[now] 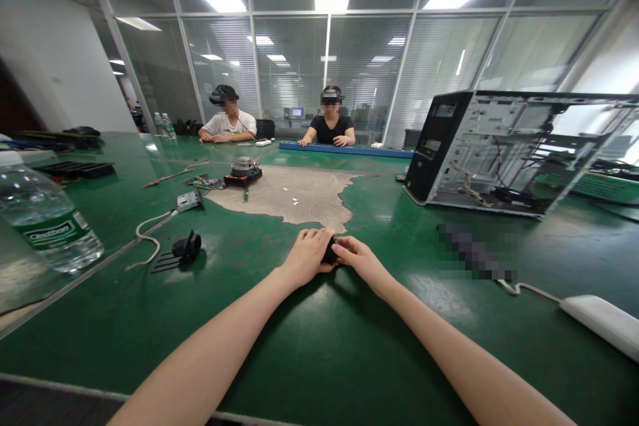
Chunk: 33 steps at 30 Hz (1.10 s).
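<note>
My left hand (308, 256) is closed around a small black part (329, 252) above the green table (299, 359). From the other side, my right hand (360, 261) grips the same part between thumb and fingers. Most of it is hidden by the fingers, so its kind does not show. Left of my hands lies a black plastic piece (188, 249) with a round end and long thin prongs. Beyond it are a small metal bracket (190, 200) and a cream cable (144, 237).
An opened computer case (439, 153) stands at the right, near a white power strip (606, 323). A water bottle (52, 226) is at the left. Farther back sits a black-and-red device with a round metal top (243, 172). Two people (227, 121) sit across the table.
</note>
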Each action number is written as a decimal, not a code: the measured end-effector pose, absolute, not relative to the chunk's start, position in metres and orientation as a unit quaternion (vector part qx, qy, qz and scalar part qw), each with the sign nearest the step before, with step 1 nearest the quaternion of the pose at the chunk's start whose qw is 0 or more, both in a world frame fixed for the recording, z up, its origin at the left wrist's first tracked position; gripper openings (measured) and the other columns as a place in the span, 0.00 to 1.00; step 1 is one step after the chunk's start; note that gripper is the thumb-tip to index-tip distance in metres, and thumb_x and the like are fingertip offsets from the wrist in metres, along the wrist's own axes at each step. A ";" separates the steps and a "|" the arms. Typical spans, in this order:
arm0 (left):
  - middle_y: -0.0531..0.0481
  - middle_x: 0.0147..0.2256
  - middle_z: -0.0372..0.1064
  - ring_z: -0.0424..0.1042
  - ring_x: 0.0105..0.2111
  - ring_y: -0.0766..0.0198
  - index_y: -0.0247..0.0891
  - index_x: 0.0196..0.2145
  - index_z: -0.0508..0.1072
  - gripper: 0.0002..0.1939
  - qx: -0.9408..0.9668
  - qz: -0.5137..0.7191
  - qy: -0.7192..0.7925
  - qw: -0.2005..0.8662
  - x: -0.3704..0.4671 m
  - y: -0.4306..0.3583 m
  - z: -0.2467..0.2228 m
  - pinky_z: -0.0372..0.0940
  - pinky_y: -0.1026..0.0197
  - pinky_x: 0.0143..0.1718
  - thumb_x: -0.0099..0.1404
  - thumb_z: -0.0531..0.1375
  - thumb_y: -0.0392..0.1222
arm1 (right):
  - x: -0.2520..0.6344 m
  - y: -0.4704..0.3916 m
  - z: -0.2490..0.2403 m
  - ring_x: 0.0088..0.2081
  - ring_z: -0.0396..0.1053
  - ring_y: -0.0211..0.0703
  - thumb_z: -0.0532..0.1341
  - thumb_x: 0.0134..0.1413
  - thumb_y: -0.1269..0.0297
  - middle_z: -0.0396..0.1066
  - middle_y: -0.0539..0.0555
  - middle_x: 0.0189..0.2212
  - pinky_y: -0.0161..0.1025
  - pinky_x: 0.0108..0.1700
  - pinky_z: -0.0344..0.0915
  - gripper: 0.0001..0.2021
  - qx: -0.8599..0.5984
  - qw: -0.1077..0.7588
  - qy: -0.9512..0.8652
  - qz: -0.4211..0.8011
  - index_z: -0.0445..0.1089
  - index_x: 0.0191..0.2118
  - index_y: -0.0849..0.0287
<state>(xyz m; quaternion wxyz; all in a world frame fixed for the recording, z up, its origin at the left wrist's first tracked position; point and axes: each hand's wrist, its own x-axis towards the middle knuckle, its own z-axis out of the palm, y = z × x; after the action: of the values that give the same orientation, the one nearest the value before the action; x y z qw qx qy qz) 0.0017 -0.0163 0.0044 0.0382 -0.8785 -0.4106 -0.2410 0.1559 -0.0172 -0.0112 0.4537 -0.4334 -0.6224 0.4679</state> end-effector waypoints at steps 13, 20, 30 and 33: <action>0.49 0.42 0.61 0.60 0.42 0.57 0.39 0.45 0.54 0.27 -0.879 -0.249 -0.403 0.050 0.002 -0.016 0.004 0.53 0.56 0.43 0.49 0.61 0.42 | 0.154 -0.020 -0.009 0.33 0.66 0.37 0.60 0.42 0.58 0.66 0.51 0.32 0.37 0.35 0.63 0.12 -0.422 0.490 -0.630 0.430 0.61 0.34 0.58; 0.48 0.43 0.60 0.60 0.43 0.57 0.39 0.45 0.54 0.26 -0.878 -0.241 -0.410 0.048 0.002 -0.017 0.005 0.52 0.55 0.43 0.50 0.61 0.42 | 0.155 -0.022 -0.008 0.34 0.66 0.39 0.60 0.41 0.60 0.66 0.51 0.33 0.39 0.36 0.64 0.13 -0.430 0.455 -0.635 0.453 0.61 0.35 0.58; 0.48 0.43 0.61 0.61 0.43 0.56 0.39 0.45 0.54 0.27 -0.877 -0.247 -0.409 0.043 0.002 -0.016 0.004 0.52 0.55 0.43 0.50 0.61 0.42 | 0.152 -0.024 -0.006 0.32 0.65 0.37 0.59 0.44 0.59 0.65 0.51 0.32 0.37 0.35 0.64 0.12 -0.434 0.484 -0.630 0.424 0.60 0.34 0.58; 0.48 0.43 0.61 0.60 0.43 0.56 0.39 0.45 0.54 0.27 -0.878 -0.244 -0.410 0.046 0.002 -0.016 0.004 0.52 0.55 0.44 0.50 0.61 0.42 | 0.153 -0.021 -0.008 0.33 0.66 0.38 0.59 0.43 0.59 0.65 0.53 0.34 0.38 0.35 0.64 0.14 -0.445 0.476 -0.621 0.435 0.61 0.36 0.59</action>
<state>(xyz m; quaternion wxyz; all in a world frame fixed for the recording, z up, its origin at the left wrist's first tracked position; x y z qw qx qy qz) 0.0023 -0.0160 0.0039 0.0464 -0.8779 -0.4095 -0.2439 0.1533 -0.0211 -0.0083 0.4758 -0.4451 -0.6213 0.4354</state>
